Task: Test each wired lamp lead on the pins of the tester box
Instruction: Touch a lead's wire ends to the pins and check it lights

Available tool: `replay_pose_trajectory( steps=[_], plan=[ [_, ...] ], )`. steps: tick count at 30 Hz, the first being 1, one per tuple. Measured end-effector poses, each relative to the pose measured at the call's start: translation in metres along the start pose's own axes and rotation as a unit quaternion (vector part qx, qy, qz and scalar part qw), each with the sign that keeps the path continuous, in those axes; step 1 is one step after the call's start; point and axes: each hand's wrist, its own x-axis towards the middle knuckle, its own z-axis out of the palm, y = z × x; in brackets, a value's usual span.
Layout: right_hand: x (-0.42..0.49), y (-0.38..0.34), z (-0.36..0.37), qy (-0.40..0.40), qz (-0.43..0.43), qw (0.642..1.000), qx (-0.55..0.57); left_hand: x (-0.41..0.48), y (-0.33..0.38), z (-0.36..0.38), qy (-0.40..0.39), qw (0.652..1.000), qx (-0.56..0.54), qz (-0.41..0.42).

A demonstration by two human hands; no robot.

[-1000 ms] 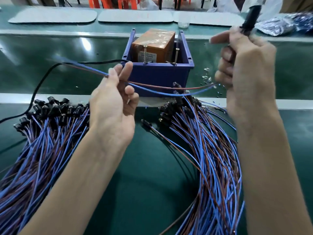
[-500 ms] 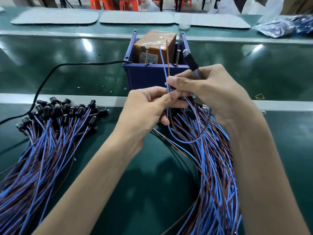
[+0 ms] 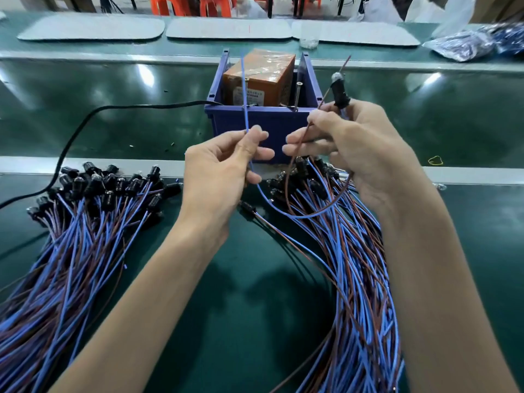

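Lead's blue wire point(image 3: 243, 69) and brown wire point(image 3: 326, 95) now spread apart, no longer bunched, held up near the tester box point(image 3: 272, 123), left hand point(image 3: 221, 177) pinching blue, right hand point(image 3: 365, 148) pinching brown plus lamp socket point(image 3: 338, 93); land each tip squarely on separate pins point(image 3: 297, 96).

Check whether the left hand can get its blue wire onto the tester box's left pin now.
Probably yes. The left hand pinches the blue wire just before the tester box, the wire rises beside the left pin, and the right hand holds the brown wire aside.
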Motion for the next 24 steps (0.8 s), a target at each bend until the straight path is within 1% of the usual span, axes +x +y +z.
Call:
replay_pose_trajectory(
  steps=[3, 5, 7, 10, 16, 24],
  plan=[
    [0.005, 0.004, -0.003, 0.051, -0.019, 0.998, -0.015, 0.007, -0.003, -0.005, 0.003, 0.999, 0.033, -0.010],
    [0.010, 0.009, -0.006, 0.086, -0.030, 0.995, -0.051, 0.013, -0.006, -0.008, 0.005, 0.998, 0.060, -0.021],
    [0.014, 0.014, -0.007, 0.122, -0.038, 0.987, -0.100, 0.017, -0.009, -0.011, 0.010, 0.995, 0.096, -0.013],
    [0.019, 0.018, -0.009, 0.152, -0.041, 0.979, -0.131, 0.022, -0.012, -0.015, 0.014, 0.991, 0.134, 0.007],
    [0.025, 0.026, -0.009, 0.119, -0.008, 0.983, -0.138, 0.026, -0.014, -0.020, 0.026, 0.991, 0.131, 0.015],
    [0.021, 0.023, -0.009, 0.105, -0.001, 0.984, -0.146, 0.029, -0.018, -0.021, 0.030, 0.993, 0.116, 0.004]
  ],
)
